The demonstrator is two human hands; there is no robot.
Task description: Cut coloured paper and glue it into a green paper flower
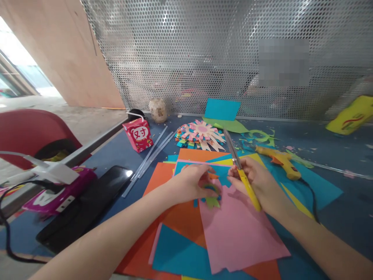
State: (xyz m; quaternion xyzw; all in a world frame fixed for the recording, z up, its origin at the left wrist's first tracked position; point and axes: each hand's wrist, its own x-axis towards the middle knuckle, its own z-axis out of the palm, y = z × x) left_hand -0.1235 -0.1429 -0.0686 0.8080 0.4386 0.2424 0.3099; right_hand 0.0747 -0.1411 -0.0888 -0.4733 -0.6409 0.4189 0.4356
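My left hand [195, 181] is closed, with thumb and fingers around a small green and blue paper piece [212, 198] with fringed ends. In my right hand [250, 179] is a pair of scissors [246, 184] with yellow handles, its blades pointing up and away. The fingertips of that hand are pinched near the handles; whether they hold anything more I cannot make out. Under both hands lies a pile of coloured sheets, with a pink sheet [241, 233] on top, an orange sheet [183, 219] and a blue sheet [180, 252].
Behind the pile sit layered paper rosettes [201, 134]. A yellow glue gun [281, 161] lies at right, its cord running forward. Clear glue sticks [150, 159], a red drink carton [138, 134], a black phone [87, 206] and a purple power strip [62, 192] are at left. A perforated metal panel [189, 50] backs the table.
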